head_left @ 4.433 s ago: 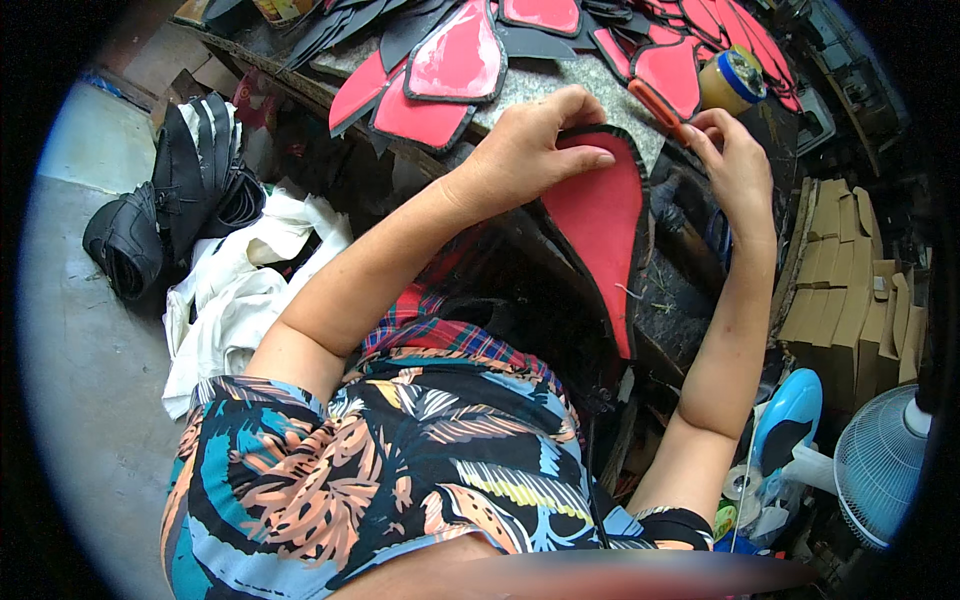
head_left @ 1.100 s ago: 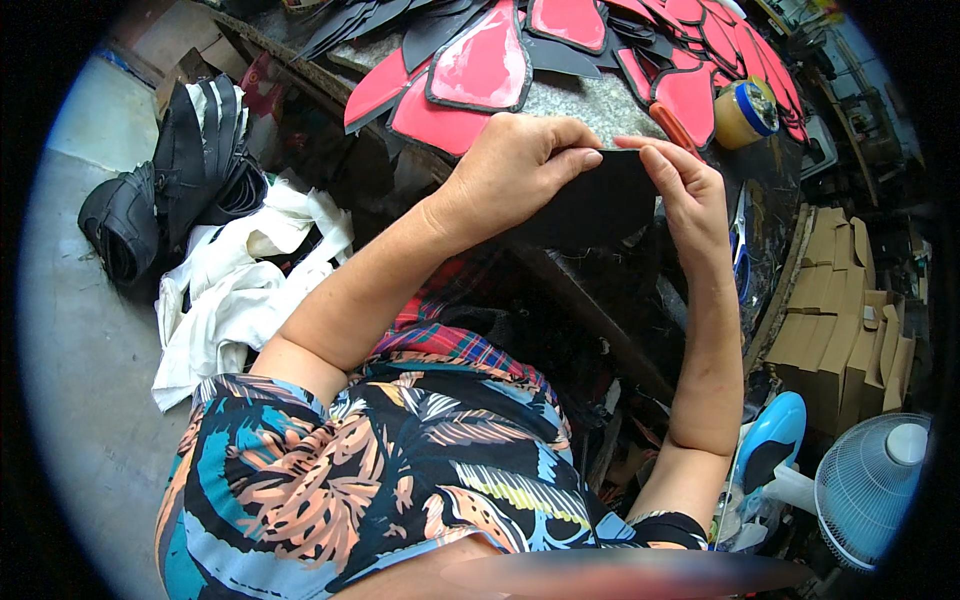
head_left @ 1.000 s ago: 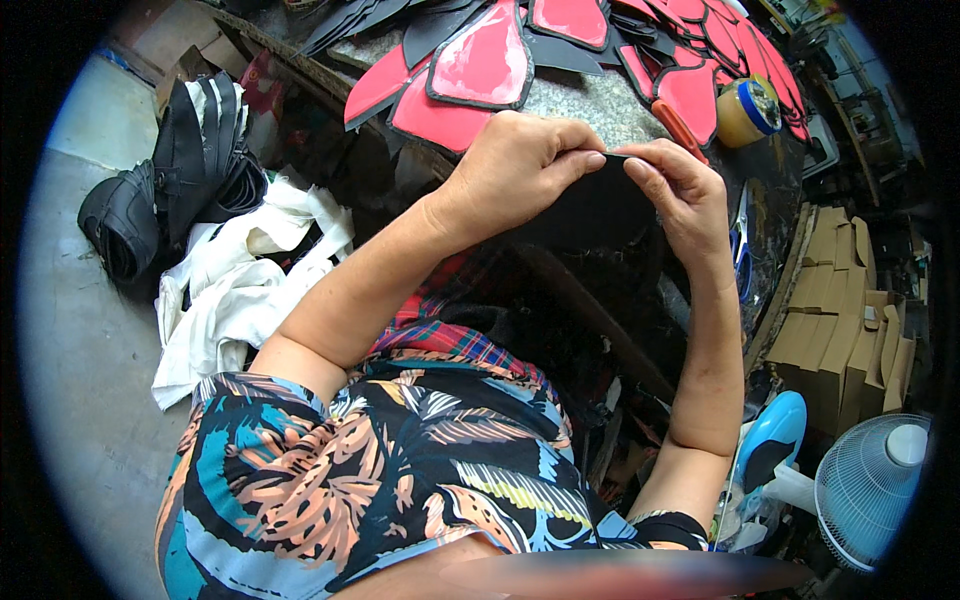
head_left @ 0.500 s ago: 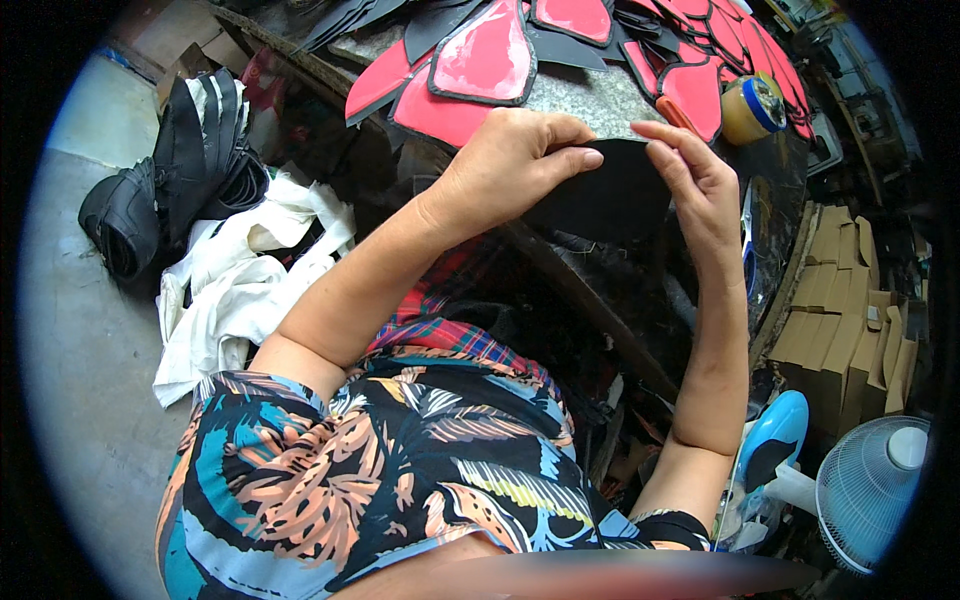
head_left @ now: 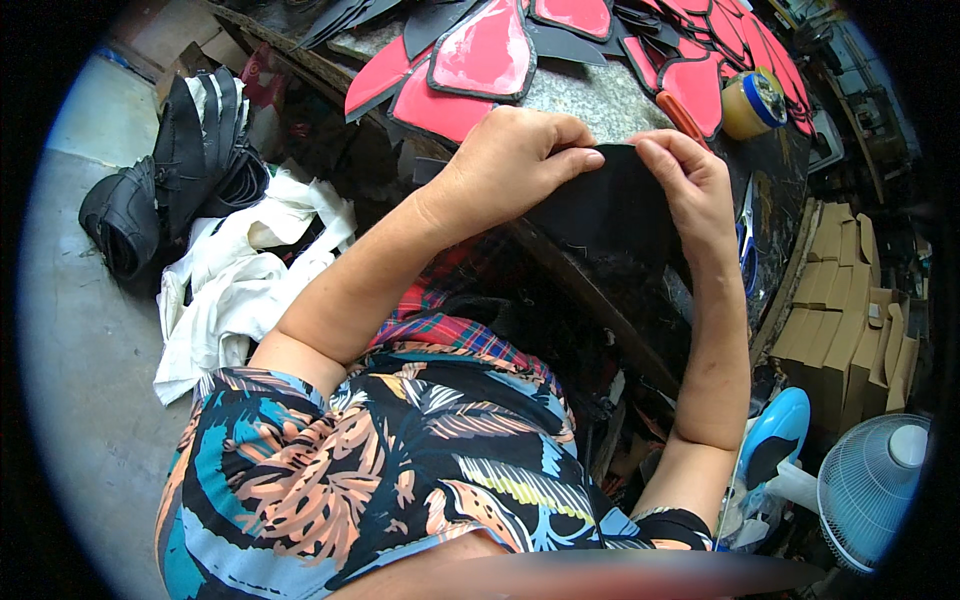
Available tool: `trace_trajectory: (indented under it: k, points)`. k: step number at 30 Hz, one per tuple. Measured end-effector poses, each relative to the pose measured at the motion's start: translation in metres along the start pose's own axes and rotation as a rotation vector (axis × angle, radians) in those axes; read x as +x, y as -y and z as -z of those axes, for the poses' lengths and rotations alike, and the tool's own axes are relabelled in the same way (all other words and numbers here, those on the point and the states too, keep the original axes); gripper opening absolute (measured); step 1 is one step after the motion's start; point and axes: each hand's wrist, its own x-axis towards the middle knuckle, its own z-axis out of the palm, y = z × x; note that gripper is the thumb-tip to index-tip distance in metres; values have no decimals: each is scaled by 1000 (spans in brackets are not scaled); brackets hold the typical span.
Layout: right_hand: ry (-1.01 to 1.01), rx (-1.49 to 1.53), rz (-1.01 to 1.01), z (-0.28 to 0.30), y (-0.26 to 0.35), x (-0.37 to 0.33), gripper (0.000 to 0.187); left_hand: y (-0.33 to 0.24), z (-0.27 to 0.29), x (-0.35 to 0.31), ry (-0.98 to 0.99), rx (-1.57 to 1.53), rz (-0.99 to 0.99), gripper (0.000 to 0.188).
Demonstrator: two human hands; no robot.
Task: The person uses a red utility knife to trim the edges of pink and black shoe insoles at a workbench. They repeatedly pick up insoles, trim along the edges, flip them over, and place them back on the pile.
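Between my hands hangs a flat black piece of material point(head_left: 605, 200), like a cut shoe part. My left hand point(head_left: 525, 155) pinches its upper edge between thumb and fingers. At the same edge, a little to the right, my right hand point(head_left: 692, 180) is closed in a pinch too. The piece's lower part blends into the dark behind it. Just beyond my hands, pink pieces with black rims point(head_left: 485, 50) lie spread over the worktable point(head_left: 580, 105). An orange-red handle point(head_left: 682, 118) rests behind my right hand.
A jar of yellowish paste point(head_left: 748, 108) with a blue rim stands at the table's right, and blue-handled scissors point(head_left: 747, 235) lie nearer. Cardboard boxes point(head_left: 830, 310) and a fan point(head_left: 872, 490) are at right. White cloth point(head_left: 240, 290) and black bundled pieces point(head_left: 170, 190) are at left.
My right hand has moved slightly left along the upper edge, nearer my left hand, and its fingers have closed into a pinch. My left hand keeps its hold.
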Motion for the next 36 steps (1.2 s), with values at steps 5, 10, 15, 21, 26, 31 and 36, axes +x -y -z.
trace_trajectory:
  k: [5, 10, 15, 21, 26, 31, 36]
  points:
    - [-38, -553, 361, 0, 5, -2, 14, 3, 4, -3, -2, 67, -108, 20]
    - [9, -144, 32, 2, 6, -4, 14, -3, -4, -4, -73, 16, -179, 20]
    - [37, -297, 215, 0, 6, 0, 15, -3, -3, -3, -58, 82, -191, 20]
    - [21, -485, 338, -4, 9, -8, 14, -14, 1, -7, -37, 244, -149, 22]
    - [-422, 60, 104, 14, 18, -2, 14, -26, 3, -17, -507, 533, -538, 66]
    - [-455, 532, 40, 22, 28, -12, 16, -27, -10, -28, -292, -250, -153, 100]
    - [-326, -19, -30, 14, 16, -59, 29, -8, -31, -4, -202, -554, -141, 56]
